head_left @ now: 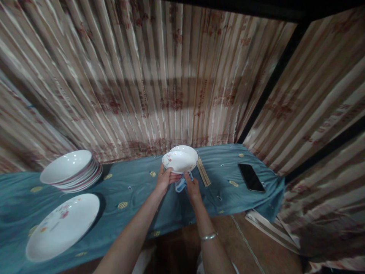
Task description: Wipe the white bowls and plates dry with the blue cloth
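Note:
A white plate with a flower print (pixel 179 161) is held up over the table, tilted slightly toward me. My left hand (pixel 164 179) is closed on its left lower edge, thumb on top. My right hand (pixel 193 186) is closed on a blue and white cloth (pixel 181 185), its fingertips up against the plate's near right rim. Behind the held plate a white bowl (pixel 186 148) shows in part. Just right of it lies a bundle of chopsticks (pixel 203 172).
On the left stands a stack of white bowls and plates (pixel 72 171), with a large oval floral plate (pixel 67 224) before it. A black phone (pixel 251 177) lies at the right. The table has a teal cloth (pixel 134 205); a patterned curtain (pixel 159 95) hangs behind.

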A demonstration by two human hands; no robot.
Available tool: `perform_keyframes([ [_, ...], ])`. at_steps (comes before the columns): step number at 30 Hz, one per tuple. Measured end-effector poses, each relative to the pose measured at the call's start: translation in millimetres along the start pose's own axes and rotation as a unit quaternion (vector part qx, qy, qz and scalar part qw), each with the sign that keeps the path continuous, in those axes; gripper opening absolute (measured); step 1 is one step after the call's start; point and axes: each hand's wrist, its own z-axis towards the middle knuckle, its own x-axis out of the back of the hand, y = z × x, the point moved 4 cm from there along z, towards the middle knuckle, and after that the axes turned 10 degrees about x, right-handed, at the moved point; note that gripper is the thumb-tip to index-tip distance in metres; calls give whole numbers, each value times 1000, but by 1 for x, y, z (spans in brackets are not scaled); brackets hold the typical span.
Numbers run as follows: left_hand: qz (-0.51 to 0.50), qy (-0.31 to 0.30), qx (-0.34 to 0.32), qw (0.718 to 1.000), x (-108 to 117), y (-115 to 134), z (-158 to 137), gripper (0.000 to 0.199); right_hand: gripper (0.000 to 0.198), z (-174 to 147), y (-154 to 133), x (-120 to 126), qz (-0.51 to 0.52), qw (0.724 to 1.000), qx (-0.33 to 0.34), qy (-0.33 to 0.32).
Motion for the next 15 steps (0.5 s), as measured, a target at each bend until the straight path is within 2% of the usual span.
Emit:
perform_keyframes([
  [6,-2,-7,11,1000,-13,-4,17,75,41,12,17,13,-49,998,31,34],
  [11,3,-26,17,1000,-15,-6,22,66,40,11,18,18,-97,991,88,9],
  [15,3,-43,26,999,-12,-8,29,70,37,9,17,19,-129,987,93,11],
])
